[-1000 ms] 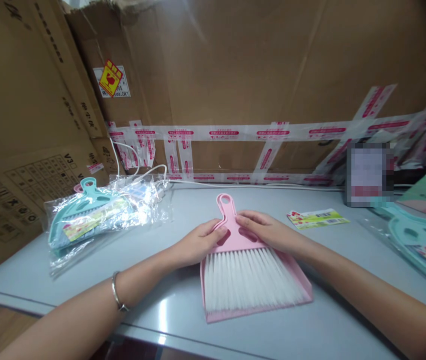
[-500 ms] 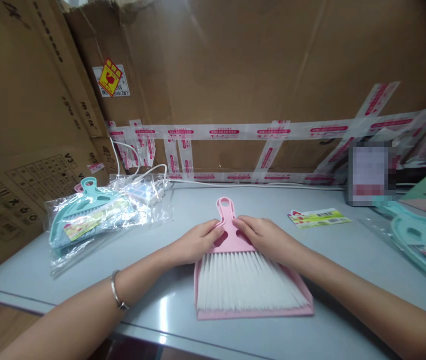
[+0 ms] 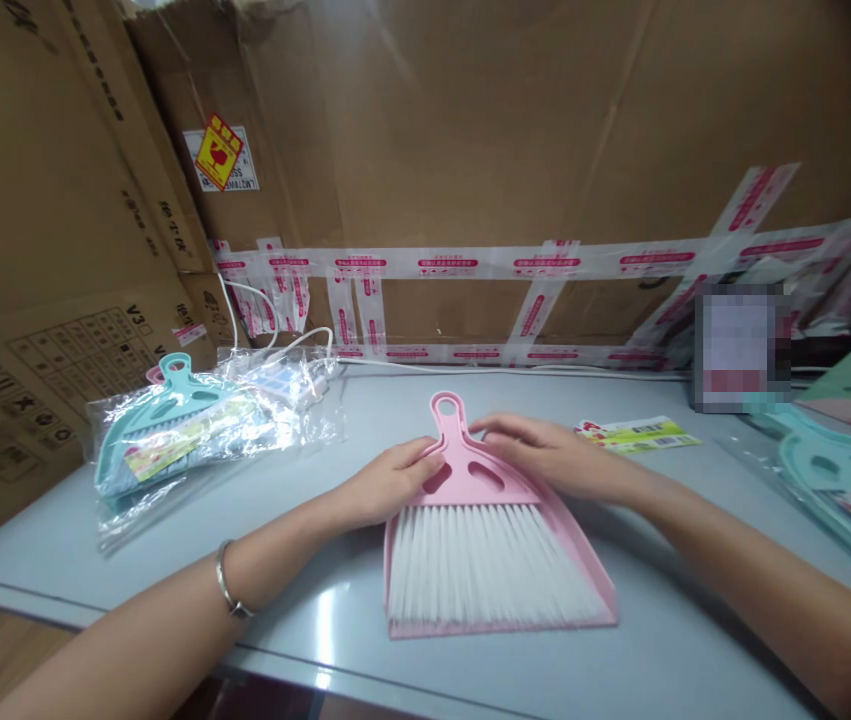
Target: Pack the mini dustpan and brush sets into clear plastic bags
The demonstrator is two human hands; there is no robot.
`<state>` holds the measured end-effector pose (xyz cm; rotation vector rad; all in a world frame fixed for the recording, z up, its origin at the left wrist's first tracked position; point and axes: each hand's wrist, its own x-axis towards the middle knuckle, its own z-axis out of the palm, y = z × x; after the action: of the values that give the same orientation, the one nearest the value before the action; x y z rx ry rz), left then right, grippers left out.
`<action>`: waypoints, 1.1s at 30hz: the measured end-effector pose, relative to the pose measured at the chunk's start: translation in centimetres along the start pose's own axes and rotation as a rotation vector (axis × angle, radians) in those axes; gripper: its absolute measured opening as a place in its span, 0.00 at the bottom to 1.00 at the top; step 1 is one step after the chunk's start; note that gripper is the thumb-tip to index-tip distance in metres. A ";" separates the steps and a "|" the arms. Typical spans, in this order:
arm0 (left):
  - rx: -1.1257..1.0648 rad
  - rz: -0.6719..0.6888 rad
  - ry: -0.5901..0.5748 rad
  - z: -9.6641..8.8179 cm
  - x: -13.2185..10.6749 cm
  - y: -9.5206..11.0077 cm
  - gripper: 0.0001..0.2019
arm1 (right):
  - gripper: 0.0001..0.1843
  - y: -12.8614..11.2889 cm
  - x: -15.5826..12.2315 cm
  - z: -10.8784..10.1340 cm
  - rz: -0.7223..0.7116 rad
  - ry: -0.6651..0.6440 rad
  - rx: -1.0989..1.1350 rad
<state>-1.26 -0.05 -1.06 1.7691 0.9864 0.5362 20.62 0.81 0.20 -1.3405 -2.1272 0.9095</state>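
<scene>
A pink hand brush point(image 3: 492, 560) with white bristles lies nested in a pink dustpan point(image 3: 588, 550) on the table in front of me. Their looped handles overlap and point away from me. My left hand point(image 3: 391, 483) grips the set at its left edge, thumb on the brush's pink body and the other fingers hidden beneath. My right hand point(image 3: 545, 450) is at the right side of the handle, its fingers loosely stretched out and apart, close to the dustpan's right edge. I cannot tell whether it touches that edge.
Bagged turquoise brush-and-dustpan sets lie left point(image 3: 170, 425) and right point(image 3: 845, 460). A printed card point(image 3: 642, 435) is behind my right hand. A blurred-out upright object point(image 3: 736, 345) stands back right. Cardboard boxes point(image 3: 470, 130) wall the rear and left; a white cable point(image 3: 530, 369) runs along the table point(image 3: 305, 610).
My right hand has loosened from the brush and moved slightly right, uncovering the right slot in its body. The brush and dustpan have shifted a little left, with my left hand still on them.
</scene>
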 end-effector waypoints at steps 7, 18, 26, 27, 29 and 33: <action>-0.053 -0.020 0.002 -0.5 -0.1 -0.2 0.19 | 0.16 10.5 -2.6 -9.6 0.333 0.411 -0.354; -0.093 -0.031 0.011 -0.7 0.0 -0.7 0.19 | 0.16 13.1 -3.1 -9.8 0.356 0.298 -0.270; -0.116 -0.042 0.012 -0.9 -0.1 -0.5 0.18 | 0.18 13.2 -2.5 -9.7 0.247 0.262 -0.428; -0.111 -0.049 0.019 -0.9 -0.1 -0.5 0.18 | 0.16 13.1 -2.4 -9.6 0.230 0.306 -0.465; -0.113 -0.065 0.040 -0.9 -0.1 -0.4 0.17 | 0.10 12.2 -2.0 -9.4 0.195 0.413 -0.520; -0.141 -0.083 0.107 -0.9 0.0 -0.3 0.16 | 0.07 8.4 -1.9 -8.6 -0.014 0.574 -0.470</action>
<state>-2.01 0.54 -0.93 1.5805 1.0650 0.6377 32.29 4.09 -0.28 -1.5616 -1.9303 -0.0198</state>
